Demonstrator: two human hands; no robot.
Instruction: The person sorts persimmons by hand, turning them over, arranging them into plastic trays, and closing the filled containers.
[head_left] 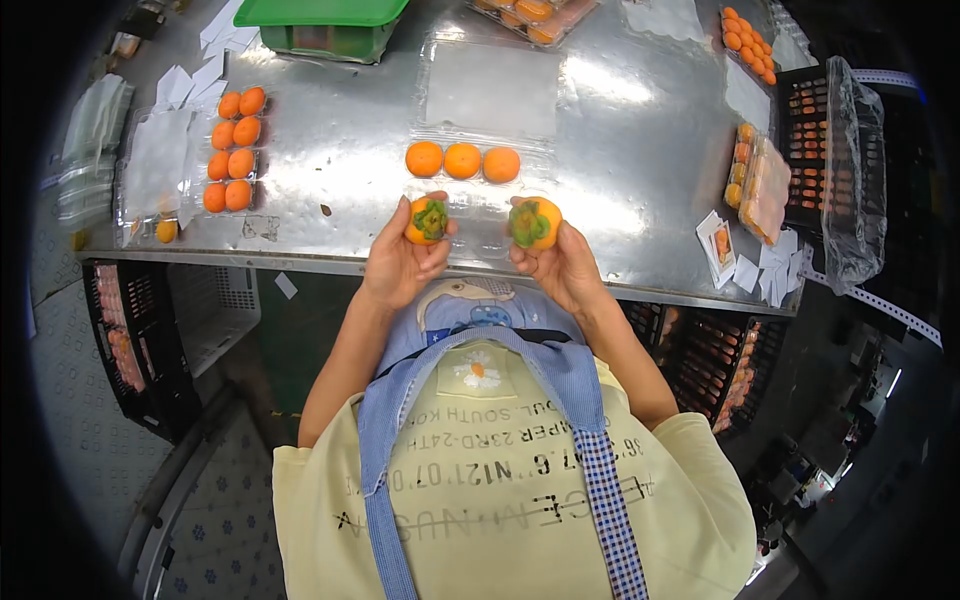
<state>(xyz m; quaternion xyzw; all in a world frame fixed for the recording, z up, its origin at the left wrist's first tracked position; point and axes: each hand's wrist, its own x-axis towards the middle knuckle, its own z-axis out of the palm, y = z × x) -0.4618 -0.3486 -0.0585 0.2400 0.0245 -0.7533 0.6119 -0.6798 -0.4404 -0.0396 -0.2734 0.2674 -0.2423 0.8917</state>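
My left hand [402,262] holds an orange persimmon [427,221] with its green leafy cap showing. Another persimmon [534,223], its green cap also visible, is in my right hand [565,262]. Both hands are above the front part of a clear plastic tray [545,160], apart from each other. Three orange persimmons lie in a row across that tray, just beyond my hands: left [424,159], middle [462,161] and right [501,164]. The tray's open lid [490,88] lies flat behind them on the metal table [330,130].
On the left, another clear tray holds several persimmons [238,133]. A green-lidded box [325,25] stands at the back. Filled packs [765,190], paper cards [716,248] and a black crate [808,150] are at the right. More crates [140,345] sit below the table edge.
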